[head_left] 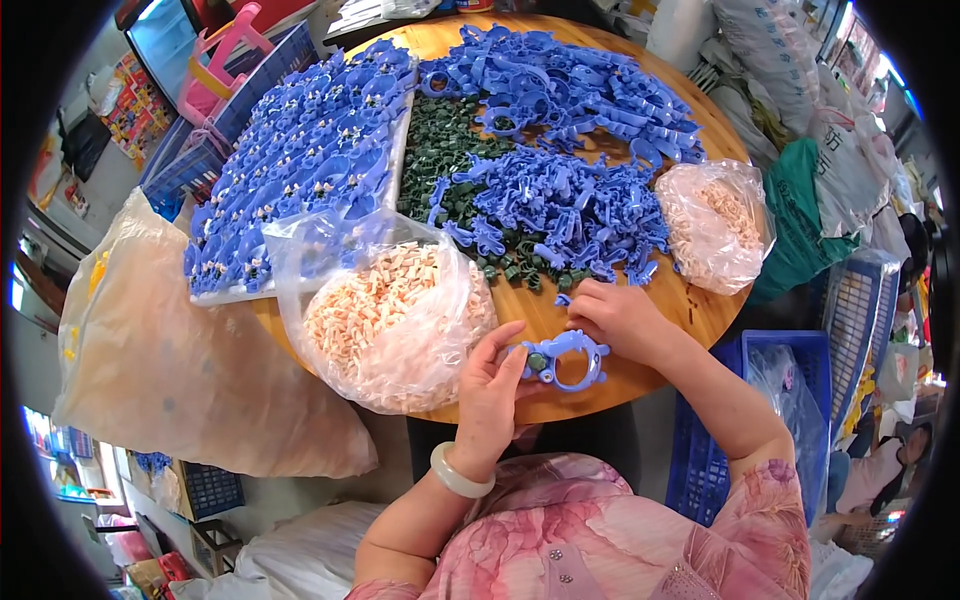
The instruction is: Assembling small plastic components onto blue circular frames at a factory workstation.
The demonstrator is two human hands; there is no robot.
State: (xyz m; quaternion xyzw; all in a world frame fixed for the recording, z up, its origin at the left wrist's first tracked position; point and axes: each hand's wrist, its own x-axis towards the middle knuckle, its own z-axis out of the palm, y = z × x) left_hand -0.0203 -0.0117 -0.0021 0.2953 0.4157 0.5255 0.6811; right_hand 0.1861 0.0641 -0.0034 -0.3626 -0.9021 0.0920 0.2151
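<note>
My left hand (488,385), with a pale bangle at its wrist, grips a blue plastic toy frame (598,352) between thumb and fingers. The frame has a large round opening, and a dark green part (537,362) sits at its left end. Just above the frame, my right hand (622,318) is pinched together at the table's near edge. A small blue plastic piece (563,299) shows at its fingertips, mostly hidden. Beyond it lie a heap of small blue parts (570,205) and scattered dark green parts (445,140).
On the round wooden table (690,310) stand clear bags of pale pieces, one left (380,320), one right (715,225). Blue assemblies fill a white-edged board (300,170); blue frames (570,85) pile at the back. A blue crate (700,440) stands right, a large sack (190,350) left.
</note>
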